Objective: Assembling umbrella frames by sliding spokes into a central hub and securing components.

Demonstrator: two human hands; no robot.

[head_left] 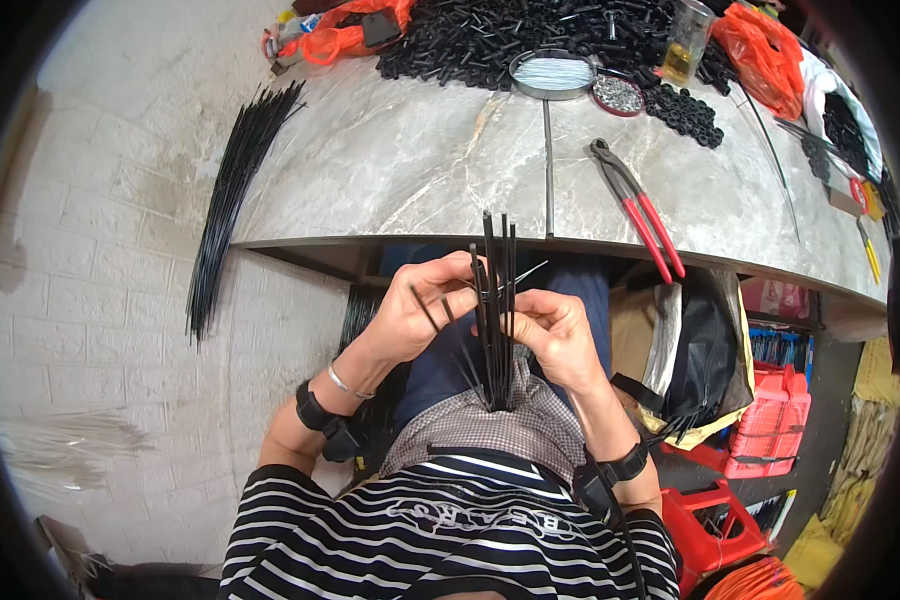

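A small upright bundle of thin black rods (495,310) stands at the centre of the frame, just below the edge of the table, its lower ends resting in the person's lap against a checked cloth (500,425). The left hand (420,305) is closed round the bundle from the left, fingers curled over the rods with a few loose black strands crossing them. The right hand (555,335) grips the same bundle from the right, thumb and fingers pinched against it, so both hands touch the rods and nearly meet. Above them runs the pale grey marble tabletop (400,170). On it, right of centre, lie red-handled pincers (635,205), slanting toward the table's edge, and beside them a long thin metal rod (548,170) pointing up the frame. At the upper middle sits a heap of short black tubes (490,35) with a round metal tin (552,75) just in front of it. A long sheaf of black rods (232,190) hangs over the table's left edge in the upper left. Red plastic crates (770,425) stand at the lower right.
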